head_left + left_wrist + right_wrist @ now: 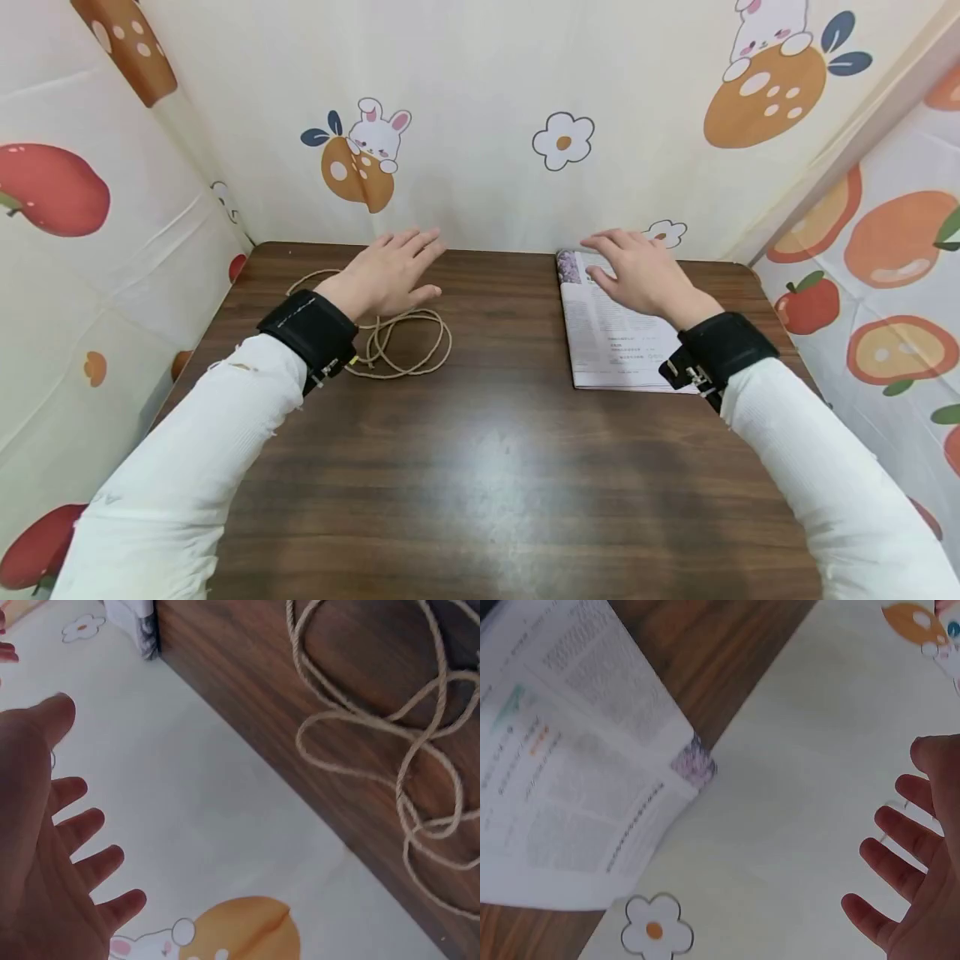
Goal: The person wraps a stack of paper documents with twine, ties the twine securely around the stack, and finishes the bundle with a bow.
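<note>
My left hand (386, 273) is held over the back left of the table, fingers extended and holding nothing. Below it lies a loosely looped length of beige rope (447, 337), partly hidden by the hand in the head view; its loops (409, 739) show fully in the left wrist view. Over on the right, my right hand (643, 273) hovers above a folded newspaper (611, 342) with its fingers spread, gripping nothing. The newspaper's printed page (592, 772) and a purple picture at its corner appear in the right wrist view.
The dark wooden table (480, 467) reaches back to a pale curtain (480, 183) with rabbit and flower prints. Fruit-patterned cloth (892, 333) borders the right side, and similar cloth (112, 317) the left. Both wrists wear black straps (311, 333).
</note>
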The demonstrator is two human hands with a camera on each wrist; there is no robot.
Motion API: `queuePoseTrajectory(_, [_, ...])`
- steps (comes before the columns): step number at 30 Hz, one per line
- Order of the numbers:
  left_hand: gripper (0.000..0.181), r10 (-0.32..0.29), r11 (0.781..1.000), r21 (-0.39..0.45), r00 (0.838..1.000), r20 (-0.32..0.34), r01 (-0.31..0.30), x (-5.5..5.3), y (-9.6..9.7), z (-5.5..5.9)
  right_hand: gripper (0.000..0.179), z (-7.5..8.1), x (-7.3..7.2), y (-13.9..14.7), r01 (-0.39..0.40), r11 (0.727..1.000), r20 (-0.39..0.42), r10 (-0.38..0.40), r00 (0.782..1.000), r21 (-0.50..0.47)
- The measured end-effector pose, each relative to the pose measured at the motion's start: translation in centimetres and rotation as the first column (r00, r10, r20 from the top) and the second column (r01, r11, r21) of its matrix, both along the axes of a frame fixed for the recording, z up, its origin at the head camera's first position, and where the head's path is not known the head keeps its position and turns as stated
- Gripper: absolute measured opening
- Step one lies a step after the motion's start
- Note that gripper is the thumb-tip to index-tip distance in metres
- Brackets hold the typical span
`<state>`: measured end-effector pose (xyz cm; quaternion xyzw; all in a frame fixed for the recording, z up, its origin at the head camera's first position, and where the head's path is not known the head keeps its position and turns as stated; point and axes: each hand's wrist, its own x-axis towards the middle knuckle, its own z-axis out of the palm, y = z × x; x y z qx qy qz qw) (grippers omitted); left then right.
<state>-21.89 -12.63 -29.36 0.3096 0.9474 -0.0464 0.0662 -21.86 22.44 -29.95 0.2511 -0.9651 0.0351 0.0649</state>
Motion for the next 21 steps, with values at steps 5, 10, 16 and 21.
queuePoseTrajectory(5, [0.065,-0.046,0.995,0.08,0.993,-0.105,0.054,1.0,-1.0,-1.5,0.039,-1.7,0.8,-1.3,-0.078,0.997,-0.061,0.077,0.995,-0.016])
queuePoseTrajectory(10, [0.063,-0.083,0.985,0.137,0.983,-0.163,0.106,2.7,-2.1,-3.5,0.038,-3.7,1.8,-2.9,-0.158,0.987,-0.065,0.156,0.986,-0.017])
queuePoseTrajectory(16, [0.06,-0.102,0.976,0.175,0.981,-0.166,0.131,4.4,-3.1,-6.1,0.037,-5.9,3.2,-4.9,-0.259,0.966,-0.072,0.257,0.964,-0.015])
queuePoseTrajectory(21, [0.058,-0.079,0.968,0.224,0.984,-0.162,0.115,5.2,-3.9,-8.1,0.036,-7.8,3.8,-6.4,-0.287,0.957,-0.062,0.285,0.956,-0.031])
